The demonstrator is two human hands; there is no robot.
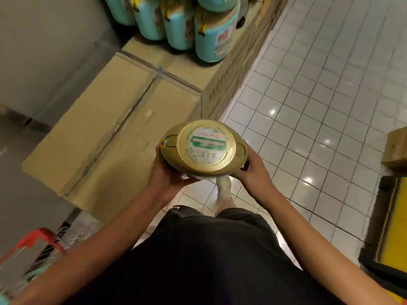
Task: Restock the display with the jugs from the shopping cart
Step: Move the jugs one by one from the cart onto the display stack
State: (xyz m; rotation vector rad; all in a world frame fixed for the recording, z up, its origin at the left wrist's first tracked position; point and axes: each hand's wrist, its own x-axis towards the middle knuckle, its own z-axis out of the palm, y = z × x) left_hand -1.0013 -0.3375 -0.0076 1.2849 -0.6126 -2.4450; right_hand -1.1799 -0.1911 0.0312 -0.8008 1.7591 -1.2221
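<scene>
The shopping cart point(39, 245) sits at lower left; cardboard boxes point(110, 128) beyond it bear the teal display jugs point(198, 29). The left hand point(169, 175) cups one side of a gold-lidded jug point(203, 148), held in the air over the floor point(319, 106), and the right hand point(251, 170) clasps the other: mid-carry. Next it likely wants setting upright beside the display jugs

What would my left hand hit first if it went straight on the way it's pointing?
Your left hand, holding the jug, points forward over the cardboard box. It would likely pass above the box and first meet the stacked turquoise jugs, though height is hard to judge from above.
</scene>
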